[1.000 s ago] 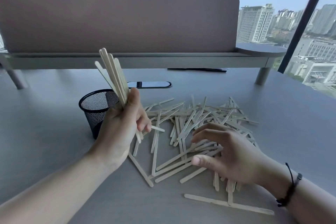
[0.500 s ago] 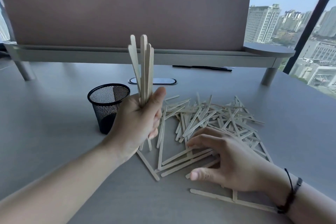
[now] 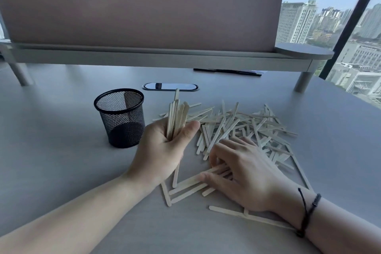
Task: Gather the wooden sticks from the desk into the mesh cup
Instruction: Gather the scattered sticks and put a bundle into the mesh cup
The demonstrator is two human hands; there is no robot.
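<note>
A black mesh cup [image 3: 120, 117] stands upright on the grey desk [image 3: 61, 150], left of centre. My left hand [image 3: 162, 148] is just right of the cup and grips a bundle of wooden sticks [image 3: 177, 116] that point up and away. A loose pile of wooden sticks [image 3: 243, 128] is spread over the desk to the right. My right hand [image 3: 245, 171] lies on the near part of the pile, its fingers pinching a few sticks [image 3: 193, 183] against the desk. The cup looks empty inside.
A raised shelf [image 3: 165, 55] with a tall divider panel [image 3: 140, 10] runs along the back of the desk. A cable grommet [image 3: 170, 86] sits behind the cup and a dark pen-like object [image 3: 226, 72] lies under the shelf. Windows are at the right.
My left hand has lowered and tilted the bundle forward, so the sticks now stand lower beside the cup. My right hand has closed its fingers on sticks at the near edge of the pile.
</note>
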